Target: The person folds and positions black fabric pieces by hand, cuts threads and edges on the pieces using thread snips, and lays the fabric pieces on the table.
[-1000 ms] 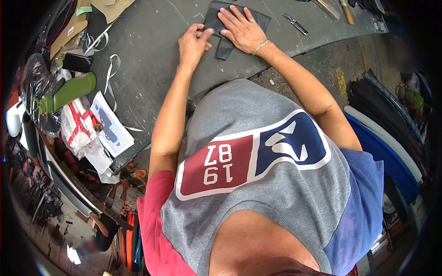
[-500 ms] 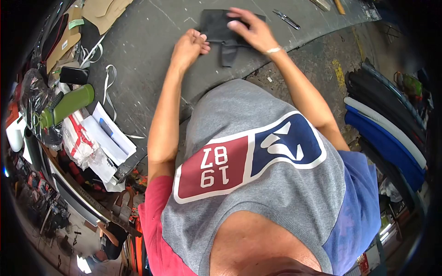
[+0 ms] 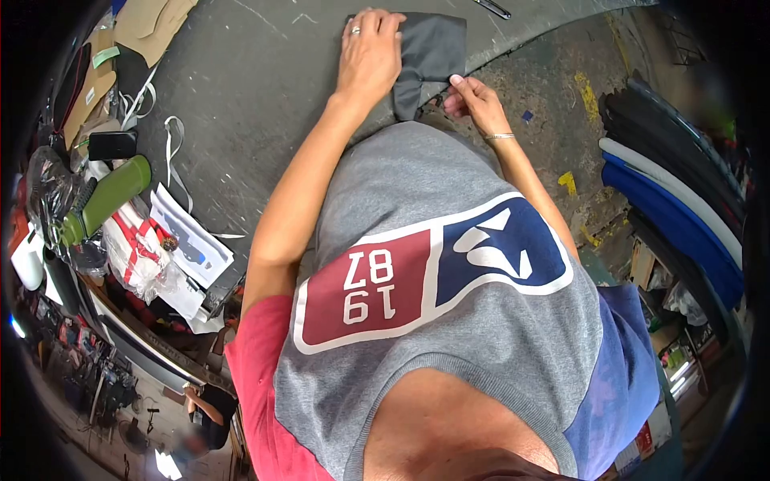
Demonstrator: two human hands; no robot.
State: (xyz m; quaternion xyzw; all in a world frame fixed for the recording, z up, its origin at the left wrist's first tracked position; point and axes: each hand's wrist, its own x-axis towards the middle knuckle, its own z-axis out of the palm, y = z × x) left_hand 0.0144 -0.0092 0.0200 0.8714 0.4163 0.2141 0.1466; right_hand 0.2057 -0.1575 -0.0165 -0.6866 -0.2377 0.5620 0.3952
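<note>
Black flat piece of thin, flexible material (image 3: 433, 44) is at upper centre of the frame, on the near edge of the scuffed dark-grey worktop (image 3: 257, 80). Its narrow tail points down toward my shirt, and the lower right corner juts past the edge.

My left hand (image 3: 370, 60) lies over its left part, palm down, fingers lightly bent and pressing, not clenched. Reads as a hold-down: with some of the piece off the worktop, it would slide or twist otherwise.

My right hand (image 3: 481, 106) is off the edge, thumb tip at that lower right corner, other fingers curled below. Probably there because the overhang lets me reach both faces. Can't tell if it's a real pinch or just contact.

Small metal snips (image 3: 492, 8) sit just beyond the upper right of the piece, likely parked within reach.

Vs half a second ago: left hand was bunched at the lower left corner, now spread over the top. Right hand was blurred above the piece's upper right, now down at the corner. Tail was fully over the worktop, now it reaches the edge. View shifted too; snips closer to the frame's top.
</note>
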